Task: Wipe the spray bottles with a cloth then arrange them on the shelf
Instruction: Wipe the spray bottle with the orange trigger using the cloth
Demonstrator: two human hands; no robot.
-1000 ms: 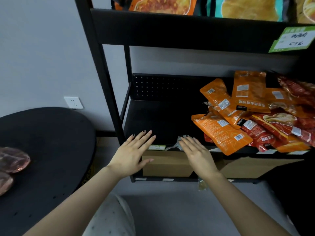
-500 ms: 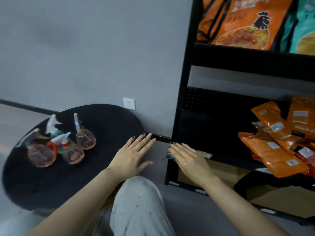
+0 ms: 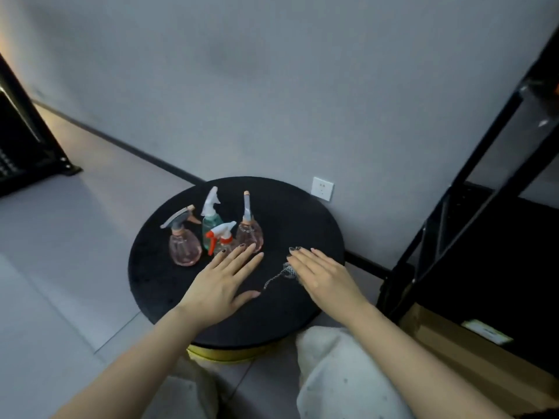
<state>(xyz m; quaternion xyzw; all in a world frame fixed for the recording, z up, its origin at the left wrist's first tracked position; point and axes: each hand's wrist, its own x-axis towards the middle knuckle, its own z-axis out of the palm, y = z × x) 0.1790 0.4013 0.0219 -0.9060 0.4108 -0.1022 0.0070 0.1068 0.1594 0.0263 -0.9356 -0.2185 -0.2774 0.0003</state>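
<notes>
Several spray bottles stand together on the far left part of a round black table (image 3: 296, 225): a pink one with a grey trigger (image 3: 184, 249), a teal one with a white trigger (image 3: 211, 222), a small one with a red and white trigger (image 3: 222, 237) and a pink one with a tall nozzle (image 3: 250, 234). My left hand (image 3: 223, 282) hovers flat with spread fingers, its fingertips just in front of the small bottle. My right hand (image 3: 323, 275) is stretched out over the table's right side, with a checkered cloth (image 3: 287, 272) tucked under its palm and hanging out to the left.
A black metal shelf frame (image 3: 453, 207) rises at the right, with a cardboard box (image 3: 447, 349) on the floor under it. A wall socket (image 3: 322, 189) sits behind the table. Another black rack (image 3: 24, 146) stands far left. My knees are below the table's edge.
The view has swung left from the shelf with orange packets to the round table. Both hands now hover over the table near the bottles, the cloth still under my right hand.
</notes>
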